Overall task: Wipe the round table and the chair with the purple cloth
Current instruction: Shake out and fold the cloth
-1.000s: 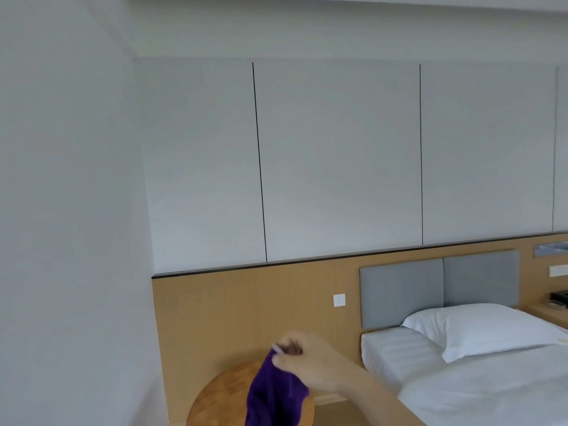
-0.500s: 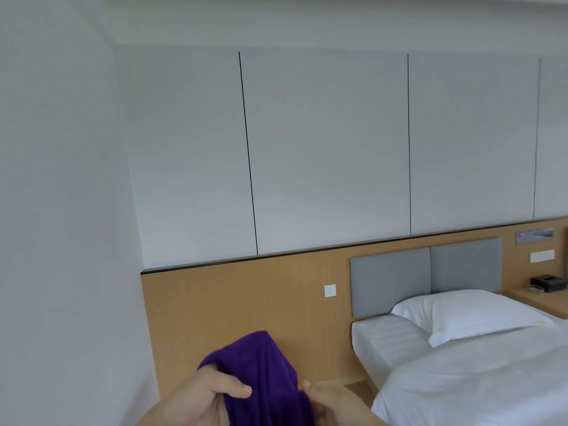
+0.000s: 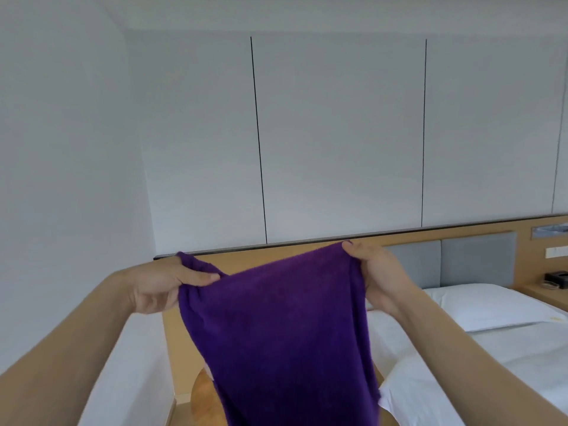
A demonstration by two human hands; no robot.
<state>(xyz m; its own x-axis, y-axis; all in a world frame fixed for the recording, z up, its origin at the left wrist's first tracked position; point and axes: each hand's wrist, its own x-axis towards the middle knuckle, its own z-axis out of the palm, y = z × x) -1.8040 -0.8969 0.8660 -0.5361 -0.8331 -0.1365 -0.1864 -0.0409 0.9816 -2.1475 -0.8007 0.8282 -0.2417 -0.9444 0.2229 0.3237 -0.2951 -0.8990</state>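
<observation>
Hands come first: the left hand [image 3: 159,287] and right hand [image 3: 379,276] each pinch an upper corner of the purple cloth [image 3: 276,333], spread in the air above the round wooden surface [image 3: 201,395]. Beyond the cloth stands a bed [image 3: 491,348]. Judging by this, wiping has not begun; the chair is unseen.

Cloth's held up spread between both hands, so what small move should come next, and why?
Probably lower the purple terry cloth onto the round wooden table below it. The left hand and right hand grip its top corners in the air; no wiping has begun.
</observation>
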